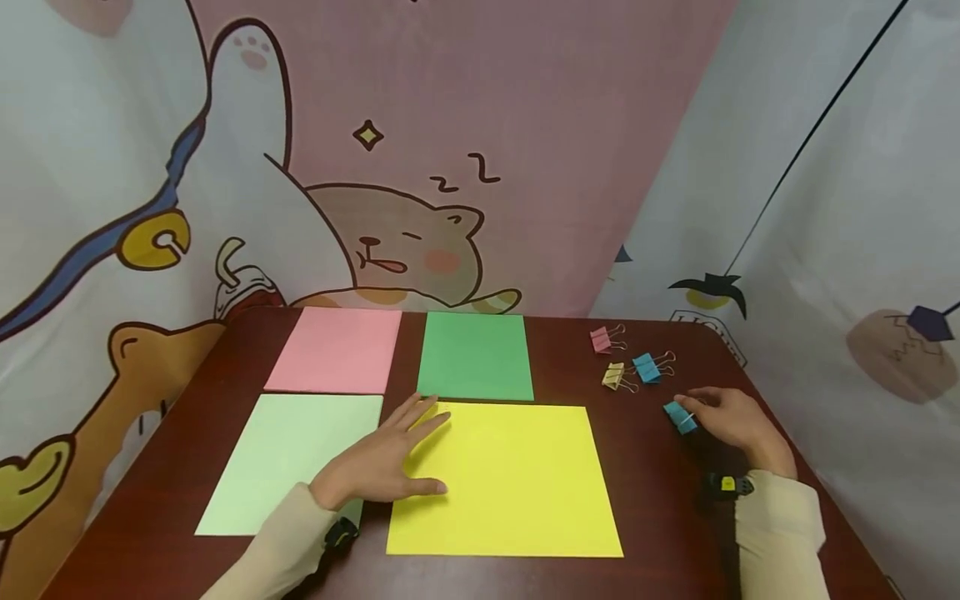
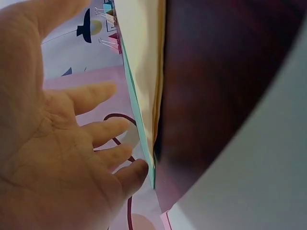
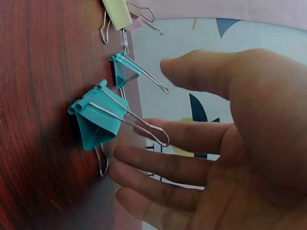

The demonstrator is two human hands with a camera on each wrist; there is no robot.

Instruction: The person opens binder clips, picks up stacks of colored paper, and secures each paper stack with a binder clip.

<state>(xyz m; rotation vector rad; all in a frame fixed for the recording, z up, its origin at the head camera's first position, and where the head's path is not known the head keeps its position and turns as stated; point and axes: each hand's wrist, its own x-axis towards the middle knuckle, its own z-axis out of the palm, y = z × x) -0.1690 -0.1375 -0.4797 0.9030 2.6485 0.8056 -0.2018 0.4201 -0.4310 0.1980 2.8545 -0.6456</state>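
Observation:
My left hand, fingers spread, hovers over the left edge of a yellow paper stack. In the left wrist view its palm faces the stack's layered edge and holds nothing. At the right of the table my right hand reaches around a teal binder clip. The right wrist view has the thumb apart from this clip, with the other fingers extended beside its wire handle. Behind it sits a second blue binder clip, close to a yellow one and a pink one.
Left of the yellow stack lies a pale green sheet. Farther back are a pink sheet and a green sheet. The dark red-brown table meets a printed cloth backdrop at its back and right side.

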